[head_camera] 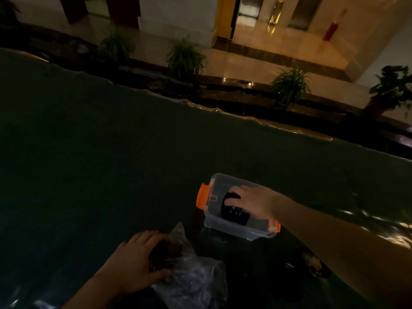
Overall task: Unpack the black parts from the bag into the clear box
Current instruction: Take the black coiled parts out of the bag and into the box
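A clear box [225,226] with orange latches sits on the dark table right of centre. Black ribbed parts [234,214] lie inside it. My right hand [254,201] reaches into the box from the right, and its fingers curl around one black part at the top of the pile. A crumpled clear plastic bag [194,277] lies at the near edge, with dark parts showing through it. My left hand [136,264] rests on the bag's left side, fingers and thumb spread around its mouth and holding it.
The dark table [111,163] stretches far to the left and back; its far edge runs diagonally. Beyond it stand potted plants [185,56] on a lit tiled floor. A sandalled foot [316,262] shows below the table on the right.
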Tool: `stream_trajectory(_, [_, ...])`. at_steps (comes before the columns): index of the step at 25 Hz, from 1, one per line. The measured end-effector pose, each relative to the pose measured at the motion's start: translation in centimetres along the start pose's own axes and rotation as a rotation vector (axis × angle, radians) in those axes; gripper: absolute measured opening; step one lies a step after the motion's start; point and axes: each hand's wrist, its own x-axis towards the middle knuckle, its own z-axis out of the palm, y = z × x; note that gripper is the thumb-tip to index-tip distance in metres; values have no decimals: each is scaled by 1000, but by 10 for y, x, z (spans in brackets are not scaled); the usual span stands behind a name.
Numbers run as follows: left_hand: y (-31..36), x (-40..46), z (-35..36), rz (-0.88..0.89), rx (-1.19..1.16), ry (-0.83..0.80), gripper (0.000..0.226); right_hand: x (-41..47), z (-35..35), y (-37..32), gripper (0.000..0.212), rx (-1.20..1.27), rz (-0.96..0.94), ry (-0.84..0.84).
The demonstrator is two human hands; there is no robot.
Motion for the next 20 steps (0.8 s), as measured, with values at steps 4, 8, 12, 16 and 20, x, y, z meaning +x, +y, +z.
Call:
stream_trajectory(4, [-4, -5, 3, -7, -25, 25, 102, 25, 22, 3, 81, 13, -26, -43])
stream_trajectory(8, [-5, 0, -1, -9, -12, 61, 104, 39, 40, 1, 82, 94, -2, -46])
stream_trajectory(12, [-5, 3, -4, -31, -31, 58, 105, 48, 49, -4, 74, 402, 150, 61])
stream_trajectory(16, [-5, 2, -2, -66, -28, 50, 107, 57, 51, -12, 71, 434, 226, 119])
stream_trajectory(20, [-7, -2, 1, -77, -36, 52, 107, 60, 54, -15, 81, 384, 276, 125])
